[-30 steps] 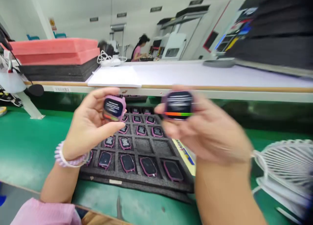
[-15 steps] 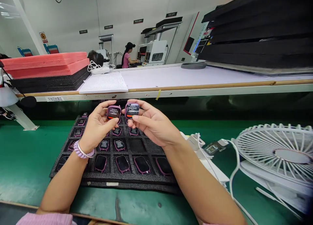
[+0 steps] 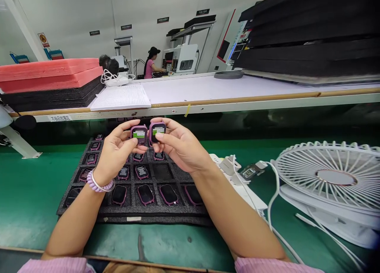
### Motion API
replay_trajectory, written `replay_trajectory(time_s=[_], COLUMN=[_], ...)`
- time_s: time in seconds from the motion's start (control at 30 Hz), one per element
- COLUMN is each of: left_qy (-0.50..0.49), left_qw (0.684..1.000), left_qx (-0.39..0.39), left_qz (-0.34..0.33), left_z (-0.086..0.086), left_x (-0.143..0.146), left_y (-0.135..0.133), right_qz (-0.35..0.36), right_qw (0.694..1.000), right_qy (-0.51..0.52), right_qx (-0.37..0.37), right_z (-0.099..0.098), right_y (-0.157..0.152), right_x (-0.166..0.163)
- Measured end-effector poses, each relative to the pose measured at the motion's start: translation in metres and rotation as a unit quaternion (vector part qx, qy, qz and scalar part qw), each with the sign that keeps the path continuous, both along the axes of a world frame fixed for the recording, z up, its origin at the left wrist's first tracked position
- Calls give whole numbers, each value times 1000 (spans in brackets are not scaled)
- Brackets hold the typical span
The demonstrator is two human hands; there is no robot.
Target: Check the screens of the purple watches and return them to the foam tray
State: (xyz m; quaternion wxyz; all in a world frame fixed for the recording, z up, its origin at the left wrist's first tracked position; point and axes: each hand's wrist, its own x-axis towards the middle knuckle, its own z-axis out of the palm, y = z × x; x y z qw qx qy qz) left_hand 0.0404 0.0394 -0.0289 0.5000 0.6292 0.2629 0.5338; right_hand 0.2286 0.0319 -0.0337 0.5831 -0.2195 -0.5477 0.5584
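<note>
My left hand [image 3: 117,152] pinches a small pink-edged smartwatch body [image 3: 139,134] with a lit screen showing green. My right hand [image 3: 178,146] grips a second such watch body [image 3: 157,131] beside it, thumb pressed on its screen. Both are held side by side above a black foam tray [image 3: 133,213] on the green mat. The tray's pockets hold several more pink watch bodies [image 3: 145,193], some with dark screens, some showing text. One pocket [image 3: 162,172] near the middle is bare.
A white desk fan [image 3: 329,186] lies at the right with white cables [image 3: 276,209] and a power strip [image 3: 228,166]. A raised shelf [image 3: 237,100] carries a white sheet, pink and black foam stacks [image 3: 50,81]. Two people sit far behind.
Both hands drew together and steadied over the tray. The watch screens changed from an orange-red bar to green and white. The view settled from a blurred close look.
</note>
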Motion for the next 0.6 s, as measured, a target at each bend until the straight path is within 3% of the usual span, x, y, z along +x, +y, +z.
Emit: replay_trajectory(time_s=[0.6], left_qy=[-9], left_qw=[999], left_qx=[-46], left_qz=[-7], left_z=[2], left_x=[-2], left_y=[6], right_qz=[-30], right_qw=[999], right_qy=[-31], right_qx=[9], right_z=[-6], right_y=[5], right_x=[-3])
